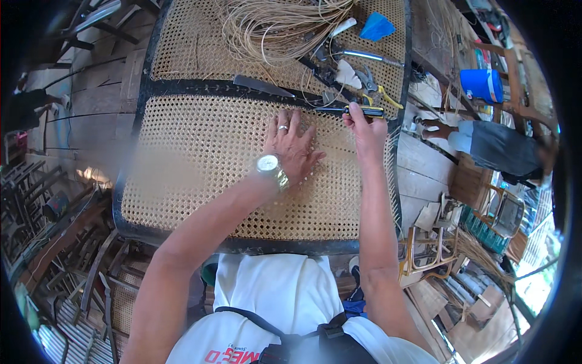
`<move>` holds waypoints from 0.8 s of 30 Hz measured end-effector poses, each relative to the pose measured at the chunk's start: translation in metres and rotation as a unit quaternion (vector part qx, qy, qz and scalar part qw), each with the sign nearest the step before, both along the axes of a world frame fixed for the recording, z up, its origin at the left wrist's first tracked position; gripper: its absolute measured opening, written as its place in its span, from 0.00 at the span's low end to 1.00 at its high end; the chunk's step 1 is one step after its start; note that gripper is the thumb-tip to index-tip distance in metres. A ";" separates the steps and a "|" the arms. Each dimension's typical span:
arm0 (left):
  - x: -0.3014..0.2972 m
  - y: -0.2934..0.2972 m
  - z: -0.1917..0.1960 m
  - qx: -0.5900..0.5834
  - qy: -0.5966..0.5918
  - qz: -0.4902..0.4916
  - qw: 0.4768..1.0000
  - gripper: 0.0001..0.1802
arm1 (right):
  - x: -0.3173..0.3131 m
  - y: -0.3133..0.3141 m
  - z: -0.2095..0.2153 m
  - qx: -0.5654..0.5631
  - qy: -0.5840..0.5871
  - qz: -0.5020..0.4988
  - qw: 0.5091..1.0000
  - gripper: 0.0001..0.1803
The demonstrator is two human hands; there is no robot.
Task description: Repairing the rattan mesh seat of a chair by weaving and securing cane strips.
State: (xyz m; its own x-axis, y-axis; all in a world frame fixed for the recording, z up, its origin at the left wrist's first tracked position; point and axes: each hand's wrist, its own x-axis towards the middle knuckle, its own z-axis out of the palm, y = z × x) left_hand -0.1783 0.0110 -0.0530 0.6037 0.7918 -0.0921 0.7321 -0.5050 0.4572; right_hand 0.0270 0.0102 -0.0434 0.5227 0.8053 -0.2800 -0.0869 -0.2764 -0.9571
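A woven cane panel (206,200) in a black frame lies before me. My left hand (292,145) rests flat on the weave, fingers spread, with a ring and a wristwatch on that arm. By the panel's right side, my right hand (368,133) grips the yellow-and-black handle of a screwdriver (373,111). The thin shaft points left along the black crossbar (206,88), and I cannot tell whether its tip touches the cane. A knife blade (260,85) lies across that crossbar, beyond my left fingers.
Beyond the crossbar lie a coil of cane strands (267,30), a blue piece (377,26) and pliers with yellow handles (390,98). Another person (500,145) is at the right, near a blue cooler (481,85). Chair frames (106,273) crowd the lower left.
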 end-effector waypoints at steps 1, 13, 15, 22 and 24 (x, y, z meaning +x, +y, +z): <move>0.003 0.000 -0.001 -0.007 0.003 -0.001 1.000 0.36 | 0.000 0.001 0.002 0.000 0.003 0.002 1.000 0.11; 0.015 -0.002 -0.014 -0.025 0.014 0.032 0.999 0.38 | -0.009 0.000 0.009 0.008 -0.093 0.070 0.993 0.15; 0.018 -0.002 -0.012 -0.021 0.037 0.026 0.999 0.38 | -0.028 0.001 0.029 -0.002 -0.339 0.132 0.932 0.15; 0.017 0.000 -0.024 -0.005 0.051 0.024 0.998 0.41 | -0.054 0.018 0.021 0.173 -0.470 0.331 0.800 0.12; 0.013 -0.006 -0.019 -0.004 0.053 0.026 0.998 0.42 | -0.051 0.007 0.024 0.101 -0.421 0.292 0.853 0.12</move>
State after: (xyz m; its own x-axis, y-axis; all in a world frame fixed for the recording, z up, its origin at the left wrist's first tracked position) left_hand -0.1650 0.0052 -0.0715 0.5492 0.8204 -0.1590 0.8011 -0.4627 0.3797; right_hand -0.0242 0.0176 -0.0196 -0.0375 0.9844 0.1718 0.7511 0.1412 -0.6450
